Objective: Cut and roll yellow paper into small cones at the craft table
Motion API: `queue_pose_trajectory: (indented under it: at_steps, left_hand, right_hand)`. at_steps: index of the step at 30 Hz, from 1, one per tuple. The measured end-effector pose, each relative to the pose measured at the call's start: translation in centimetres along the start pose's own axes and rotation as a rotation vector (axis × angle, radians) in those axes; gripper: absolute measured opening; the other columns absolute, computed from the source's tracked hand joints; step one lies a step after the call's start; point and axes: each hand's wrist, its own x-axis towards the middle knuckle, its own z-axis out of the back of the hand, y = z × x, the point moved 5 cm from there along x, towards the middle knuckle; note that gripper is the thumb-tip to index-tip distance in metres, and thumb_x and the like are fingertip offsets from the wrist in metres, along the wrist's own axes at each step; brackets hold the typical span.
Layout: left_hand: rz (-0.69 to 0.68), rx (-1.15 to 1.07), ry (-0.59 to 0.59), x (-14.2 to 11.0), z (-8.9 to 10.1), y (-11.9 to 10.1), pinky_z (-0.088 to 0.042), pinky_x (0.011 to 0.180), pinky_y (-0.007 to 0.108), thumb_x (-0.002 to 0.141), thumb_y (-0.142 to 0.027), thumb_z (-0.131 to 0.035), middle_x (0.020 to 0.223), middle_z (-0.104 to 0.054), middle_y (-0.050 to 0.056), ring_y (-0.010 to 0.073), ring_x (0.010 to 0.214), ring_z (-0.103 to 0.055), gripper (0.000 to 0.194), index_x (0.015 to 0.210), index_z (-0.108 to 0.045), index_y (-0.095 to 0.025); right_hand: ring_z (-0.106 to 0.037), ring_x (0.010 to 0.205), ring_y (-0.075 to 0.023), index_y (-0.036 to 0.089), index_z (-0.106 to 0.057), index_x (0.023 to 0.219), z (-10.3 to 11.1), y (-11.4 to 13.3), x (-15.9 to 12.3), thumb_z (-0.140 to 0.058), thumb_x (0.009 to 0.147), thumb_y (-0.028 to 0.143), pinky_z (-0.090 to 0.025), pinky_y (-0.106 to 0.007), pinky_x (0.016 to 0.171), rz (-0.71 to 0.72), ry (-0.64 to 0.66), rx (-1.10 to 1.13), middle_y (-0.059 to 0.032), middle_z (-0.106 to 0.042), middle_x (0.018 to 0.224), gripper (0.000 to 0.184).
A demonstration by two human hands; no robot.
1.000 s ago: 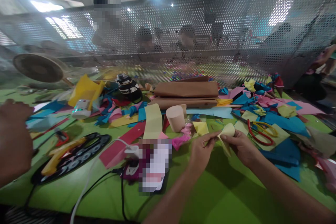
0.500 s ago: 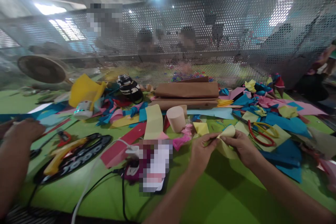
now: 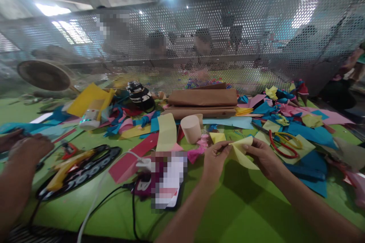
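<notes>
Between my two hands is a piece of pale yellow paper [image 3: 242, 155], held above the green table. My left hand [image 3: 215, 159] pinches its left corner between thumb and fingers. At the paper's upper right, my right hand [image 3: 262, 156] grips the edge, and the lower part hangs as a loose flap. Just behind my left hand lie a bright pink twisted paper piece [image 3: 201, 148] and a small yellow paper [image 3: 217, 137]. A pale paper roll [image 3: 191, 128] stands upright beyond them. Scissors with red and yellow handles [image 3: 285, 146] rest right of my right hand.
A phone [image 3: 171, 182], partly blurred out, lies left of my forearms beside a purple power socket [image 3: 142, 186] with cables. A yellow glue gun [image 3: 67, 169] sits on a black board [image 3: 107, 159]. A co-worker's hands [image 3: 28, 148] are at far left. Folded brown paper [image 3: 202, 98] lies behind.
The yellow paper has gone from curled over to spread more open, its flap now reaching right. My left hand has shifted slightly left. The co-worker's hands at far left have moved a little right.
</notes>
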Motion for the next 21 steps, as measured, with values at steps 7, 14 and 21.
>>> queue_pose_trajectory:
  at_steps: [7, 14, 21]
  left_hand:
    - [0.021, -0.039, 0.027, 0.0, -0.3, 0.4, -0.052, 0.078, 0.030, 0.082, -0.035, -0.073, 0.091, -0.078, 0.007, 0.0202, 0.085, -0.067, 0.024, 0.096, -0.080, -0.017]
    - [0.105, -0.142, -0.088, 0.3, 0.8, 0.5, -0.050, 0.081, 0.028, 0.079, -0.040, -0.075, 0.094, -0.075, 0.006, 0.0179, 0.088, -0.064, 0.027, 0.093, -0.079, -0.018]
    - [0.090, -0.071, -0.026, 0.3, 0.7, 0.3, -0.048, 0.079, 0.027, 0.082, -0.039, -0.072, 0.092, -0.074, 0.005, 0.0181, 0.087, -0.063, 0.024, 0.092, -0.077, -0.017]
  right_hand:
    - [-0.065, 0.061, -0.0168, 0.019, -0.077, 0.085, 0.2, 0.0, 0.1, -0.092, 0.058, 0.035, -0.048, -0.027, 0.057, 0.048, -0.064, -0.093, -0.0036, -0.076, 0.078, 0.035]
    - [-0.064, 0.083, -0.0214, 0.023, -0.067, 0.102, 1.3, 1.9, 0.4, -0.088, 0.064, 0.042, -0.050, -0.032, 0.074, 0.235, -0.143, -0.286, -0.0039, -0.070, 0.094, 0.047]
    - [-0.063, 0.100, -0.0262, 0.026, -0.071, 0.109, 1.2, 2.9, 0.1, -0.084, 0.070, 0.045, -0.049, -0.035, 0.082, 0.319, -0.062, -0.502, -0.0055, -0.070, 0.110, 0.045]
